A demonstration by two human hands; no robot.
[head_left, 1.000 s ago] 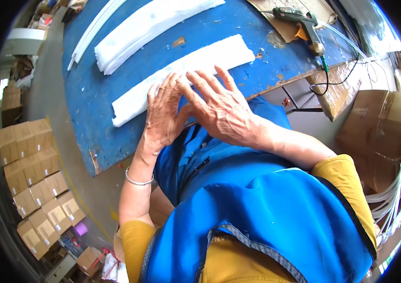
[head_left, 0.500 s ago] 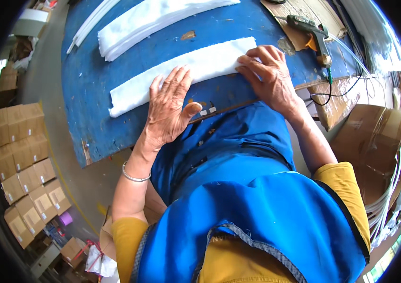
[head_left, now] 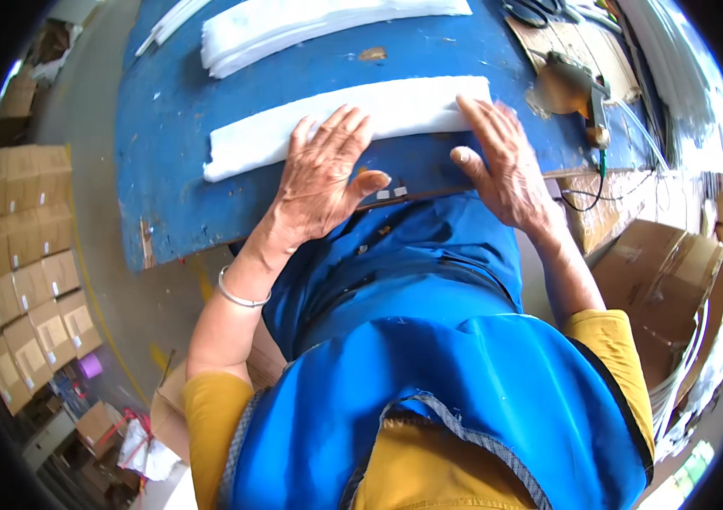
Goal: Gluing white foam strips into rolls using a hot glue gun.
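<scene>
A long white foam strip (head_left: 395,109) lies flat across the near part of the blue table (head_left: 166,136). My left hand (head_left: 320,178) rests palm down on the strip's middle, fingers spread. My right hand (head_left: 501,161) presses flat on the strip's right end, fingers pointing away from me. Neither hand grips anything. A silver bangle (head_left: 241,296) circles my left wrist.
A stack of more white foam strips (head_left: 293,25) lies farther back on the table. A hand tool with a cable (head_left: 578,89) sits on cardboard at the right. Rows of small cardboard boxes (head_left: 25,255) line the floor at left. Open cartons (head_left: 667,272) stand at right.
My hands were together over the strip's middle and have moved apart. The right hand slid to the strip's right end; the left stayed near the middle.
</scene>
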